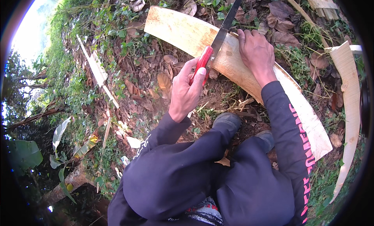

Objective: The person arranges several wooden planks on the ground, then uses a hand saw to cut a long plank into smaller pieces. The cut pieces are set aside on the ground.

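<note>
My left hand (187, 87) is closed round the red handle of a hand saw (202, 65). The saw's dark blade slants away to the upper right, lying across a pale wooden plank (179, 29). Rough and yellowish, the plank runs from the upper left down to the lower right, passing under my right forearm. My right hand (257, 52) grips the plank's far edge just right of the blade, its fingers bent over that edge and partly hidden. Whether the teeth have bitten into the wood cannot be seen.
Another long curved pale board (350, 101) lies at the right. Split wood pieces (322, 4) rest at the upper right, and a thin pale strip (95, 70) lies at the left. Dry leaves and green plants cover the ground. My shoes (228, 121) stand close to the plank.
</note>
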Tool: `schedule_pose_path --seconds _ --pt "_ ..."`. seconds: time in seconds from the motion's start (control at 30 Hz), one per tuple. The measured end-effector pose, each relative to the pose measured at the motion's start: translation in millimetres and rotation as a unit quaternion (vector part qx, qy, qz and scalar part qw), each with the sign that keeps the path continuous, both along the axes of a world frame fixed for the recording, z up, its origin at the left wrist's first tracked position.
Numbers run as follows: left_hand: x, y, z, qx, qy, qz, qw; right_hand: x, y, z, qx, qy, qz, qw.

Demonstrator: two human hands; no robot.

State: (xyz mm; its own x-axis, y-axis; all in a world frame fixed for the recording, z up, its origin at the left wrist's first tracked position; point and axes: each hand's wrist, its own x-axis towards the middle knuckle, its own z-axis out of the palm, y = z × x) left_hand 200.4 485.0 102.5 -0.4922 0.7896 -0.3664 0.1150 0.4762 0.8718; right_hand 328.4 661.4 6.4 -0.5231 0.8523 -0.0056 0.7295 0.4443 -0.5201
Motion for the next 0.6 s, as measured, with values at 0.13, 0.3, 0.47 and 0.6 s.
schedule_pose_path --seconds 0.13,0.3,0.47,0.6 --pt "1.5 3.9 0.8 0.014 0.002 0.005 1.000 -1.2 0.5 -2.1 -0.004 0.006 0.000 1.000" --pt "-1.6 5.2 -2.3 -0.015 0.004 0.008 1.000 -0.7 0.1 -3.7 -0.010 0.001 0.002 1.000" --pt "-2.0 8.0 -5.0 -0.012 0.004 0.010 1.000 -0.2 0.4 -6.7 -0.001 0.006 0.001 1.000" --pt "-4.0 9.7 -4.9 -0.011 -0.001 0.011 1.000 -0.8 0.6 -6.3 0.000 0.005 0.000 1.000"
